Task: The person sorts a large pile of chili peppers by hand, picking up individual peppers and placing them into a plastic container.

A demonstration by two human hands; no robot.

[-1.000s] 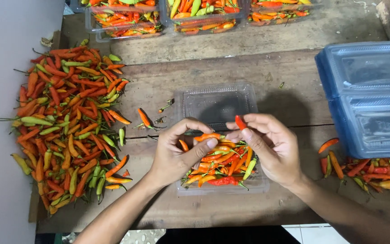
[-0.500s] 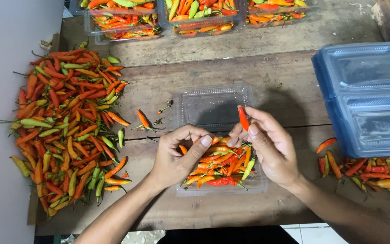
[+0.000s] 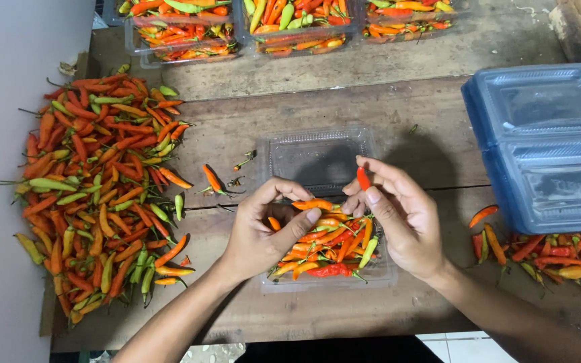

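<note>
A red chilli is pinched in the right hand; an orange chilli is pinched by the left hand. Beneath them, the clear tray is roughly half filled; a large chilli pile is left outside the left hand.

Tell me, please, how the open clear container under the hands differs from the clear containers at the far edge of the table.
The open container has its lid folded back; whether the far containers are lidded is unclear. The open container lies under the left hand and right hand; no hand touches the far containers. The far containers look fuller. Both are clear plastic holding mixed red, orange and green chilies.
</note>
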